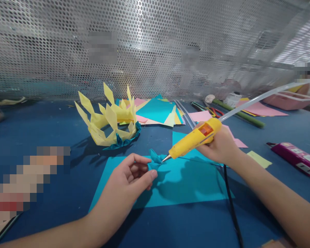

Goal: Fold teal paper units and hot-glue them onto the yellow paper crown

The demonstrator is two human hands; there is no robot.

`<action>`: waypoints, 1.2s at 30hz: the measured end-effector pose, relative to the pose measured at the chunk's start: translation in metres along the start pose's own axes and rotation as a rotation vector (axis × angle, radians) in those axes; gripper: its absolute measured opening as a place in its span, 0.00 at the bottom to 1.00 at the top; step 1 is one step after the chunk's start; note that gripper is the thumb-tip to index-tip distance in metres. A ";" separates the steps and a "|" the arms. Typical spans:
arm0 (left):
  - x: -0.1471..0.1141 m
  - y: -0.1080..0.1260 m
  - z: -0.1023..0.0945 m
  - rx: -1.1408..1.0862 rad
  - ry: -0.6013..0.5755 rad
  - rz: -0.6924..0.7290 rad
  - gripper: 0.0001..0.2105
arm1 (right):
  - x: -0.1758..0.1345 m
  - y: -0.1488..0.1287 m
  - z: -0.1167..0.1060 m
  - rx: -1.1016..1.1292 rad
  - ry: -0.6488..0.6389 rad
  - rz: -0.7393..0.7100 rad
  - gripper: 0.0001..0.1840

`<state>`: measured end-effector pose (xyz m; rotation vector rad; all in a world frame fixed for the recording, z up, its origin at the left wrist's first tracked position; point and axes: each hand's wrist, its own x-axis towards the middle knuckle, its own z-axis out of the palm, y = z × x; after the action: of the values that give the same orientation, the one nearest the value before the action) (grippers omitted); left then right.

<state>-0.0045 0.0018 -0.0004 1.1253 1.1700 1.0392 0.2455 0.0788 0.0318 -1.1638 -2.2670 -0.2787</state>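
one hand, the left [129, 179], is pinching folded blue paper [155, 157]; the right hand [223, 145] is gripping a glue gun [189, 142]. toward the desk's [46, 127] far edge, a yellow crown [110, 119] is standing.

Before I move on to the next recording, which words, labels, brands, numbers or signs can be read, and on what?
No text can be read.
Purple power strip: pale patches, too small and blurred to make out any lettering.
Yellow glue gun in the right hand: no legible marking.
Perforated panel: nothing legible.
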 end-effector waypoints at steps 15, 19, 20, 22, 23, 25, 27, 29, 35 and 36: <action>0.000 -0.001 -0.001 0.001 0.005 -0.028 0.14 | -0.001 0.004 0.002 -0.037 0.063 -0.055 0.06; -0.001 -0.002 0.000 0.006 0.011 -0.028 0.14 | -0.001 0.005 0.003 -0.046 0.078 -0.079 0.07; -0.001 -0.001 0.000 0.007 0.012 -0.028 0.14 | -0.001 0.005 0.003 -0.047 0.080 -0.084 0.07; -0.001 -0.001 0.000 0.009 0.009 -0.028 0.14 | -0.001 0.006 0.003 -0.048 0.082 -0.095 0.06; -0.001 -0.001 0.000 0.010 0.007 -0.027 0.14 | -0.001 0.006 0.003 -0.048 0.083 -0.100 0.06; 0.000 0.000 0.001 0.010 0.008 -0.026 0.14 | -0.001 0.006 0.003 -0.047 0.086 -0.111 0.07; 0.001 0.001 0.001 0.010 0.010 -0.027 0.14 | 0.000 0.006 0.003 -0.044 0.090 -0.120 0.07; 0.001 0.001 0.000 0.013 0.010 -0.031 0.14 | 0.000 0.006 0.002 -0.043 0.092 -0.127 0.06; -0.001 0.000 0.000 0.026 0.003 -0.032 0.15 | -0.001 0.007 0.003 -0.047 0.086 -0.132 0.05; -0.001 0.000 0.000 0.028 0.002 -0.034 0.15 | -0.001 0.007 0.003 -0.050 0.085 -0.129 0.05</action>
<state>-0.0041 0.0010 -0.0008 1.1228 1.2052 1.0009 0.2501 0.0835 0.0285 -1.0117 -2.2753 -0.4293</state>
